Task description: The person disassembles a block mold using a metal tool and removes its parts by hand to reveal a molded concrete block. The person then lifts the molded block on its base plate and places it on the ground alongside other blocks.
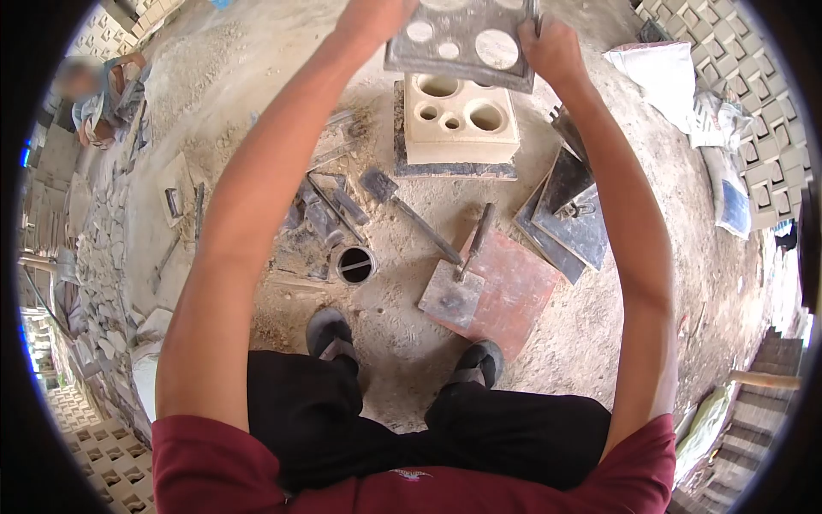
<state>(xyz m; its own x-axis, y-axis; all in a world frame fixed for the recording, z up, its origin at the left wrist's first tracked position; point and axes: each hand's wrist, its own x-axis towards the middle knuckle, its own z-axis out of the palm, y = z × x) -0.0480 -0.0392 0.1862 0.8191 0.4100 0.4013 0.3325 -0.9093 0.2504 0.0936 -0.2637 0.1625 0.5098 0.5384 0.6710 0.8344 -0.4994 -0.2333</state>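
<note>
My left hand (375, 20) and my right hand (555, 53) grip opposite sides of a grey metal mould plate (465, 68) with round holes of different sizes. Its upper part runs out of view. Just below the plate in the picture stands a pale cast block (462, 152) with matching round holes in its top. The plate hangs apart from the block's visible front part; contact at the back is hidden. Under the block lies a dark board (454, 170). My left fingers are partly cut off by the top edge.
Near my feet lie a reddish board (518, 295), a square hand float (452, 297), a flat-headed tool (378, 183) and a tin (355, 265). Dark plates (582, 227) lie right. Another person (107, 98) sits far left; patterned blocks (728, 77) are stacked at right.
</note>
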